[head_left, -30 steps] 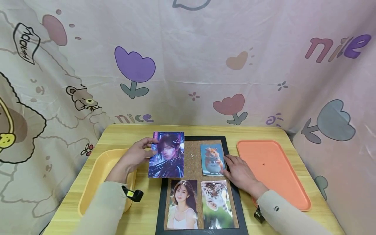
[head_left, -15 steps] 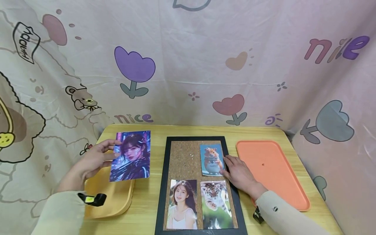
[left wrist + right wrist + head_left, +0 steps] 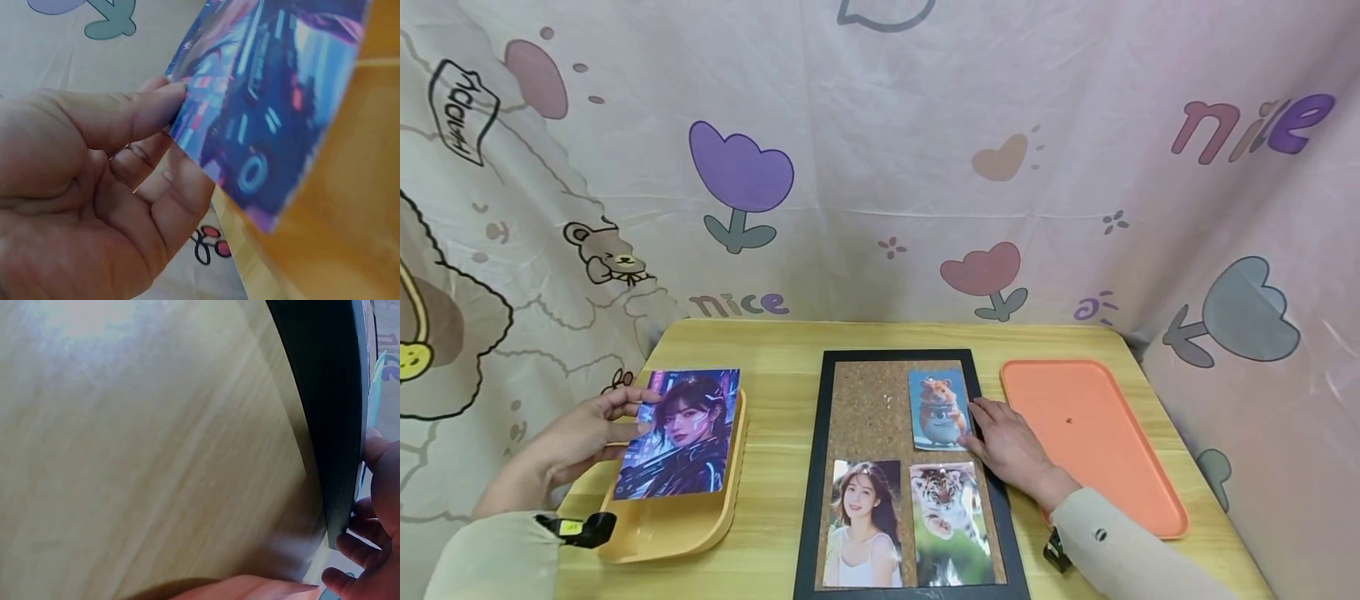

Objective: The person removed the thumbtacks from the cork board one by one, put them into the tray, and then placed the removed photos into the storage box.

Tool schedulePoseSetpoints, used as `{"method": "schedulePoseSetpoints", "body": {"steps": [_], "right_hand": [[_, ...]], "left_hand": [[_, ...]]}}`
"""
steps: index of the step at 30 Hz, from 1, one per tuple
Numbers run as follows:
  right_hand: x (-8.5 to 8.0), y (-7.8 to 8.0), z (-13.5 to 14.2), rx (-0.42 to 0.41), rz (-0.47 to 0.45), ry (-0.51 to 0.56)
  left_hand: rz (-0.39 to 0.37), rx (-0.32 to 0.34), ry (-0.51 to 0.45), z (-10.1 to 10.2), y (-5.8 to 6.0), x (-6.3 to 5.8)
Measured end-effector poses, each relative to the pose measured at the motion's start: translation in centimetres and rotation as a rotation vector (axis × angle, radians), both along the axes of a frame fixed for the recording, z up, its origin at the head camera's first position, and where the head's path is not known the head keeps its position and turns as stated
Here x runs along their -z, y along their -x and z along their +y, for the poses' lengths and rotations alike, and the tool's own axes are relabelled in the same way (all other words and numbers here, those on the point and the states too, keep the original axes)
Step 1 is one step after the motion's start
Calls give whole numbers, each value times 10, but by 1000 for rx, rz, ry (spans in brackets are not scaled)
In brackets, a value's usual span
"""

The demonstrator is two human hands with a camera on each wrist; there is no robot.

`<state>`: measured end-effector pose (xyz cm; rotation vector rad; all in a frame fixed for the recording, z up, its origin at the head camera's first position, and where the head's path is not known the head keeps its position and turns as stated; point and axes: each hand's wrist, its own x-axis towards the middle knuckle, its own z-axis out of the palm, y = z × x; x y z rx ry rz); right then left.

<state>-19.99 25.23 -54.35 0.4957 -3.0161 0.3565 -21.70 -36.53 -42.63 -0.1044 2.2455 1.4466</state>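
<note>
My left hand [image 3: 589,431] pinches a blue and purple picture card [image 3: 688,433] by its left edge, thumb on the front. The card, printed with a neon-style figure, is tilted over the yellow tray [image 3: 730,508] and covers much of it. In the left wrist view, the thumb and fingers [image 3: 134,115] grip the card's edge. My right hand [image 3: 1011,442] rests on the right side of the black-framed cork board [image 3: 868,408]. Its fingertips lie at the edge of a hamster picture [image 3: 940,408] on the board. In the right wrist view, the fingers touch the dark frame [image 3: 331,425].
Below the hamster, the board bears a tiger picture [image 3: 951,525] and a portrait photo [image 3: 863,525]. Its upper left shows bare cork. An orange tray [image 3: 1097,442] lies right of the board on the wooden table [image 3: 775,492]. A printed cloth [image 3: 865,150] hangs behind.
My left hand has carried the blue and purple card leftward from over the board's upper left, then lower over the yellow tray. The right hand has stayed in place on the board's edge.
</note>
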Motion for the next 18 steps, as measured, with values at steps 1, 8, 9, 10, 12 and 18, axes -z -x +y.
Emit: {"method": "schedulePoseSetpoints", "body": {"steps": [1,8,9,10,12,18], "right_hand": [[0,0,0,-1,3,0],[0,0,0,-6,13,2],[0,0,0,-6,14,2],[0,0,0,-6,14,2],[1,0,1,-6,11,3],[0,0,0,-4,2,9]], "left_hand": [[-13,-3,4,-2,0,1],[-51,1,37,-8,-3,9],[-50,2,40,-7,-3,10],[-49,5,44,-7,-4,11],[-43,7,62,-6,-4,12],[-41,22,117,0,-5,18]]}}
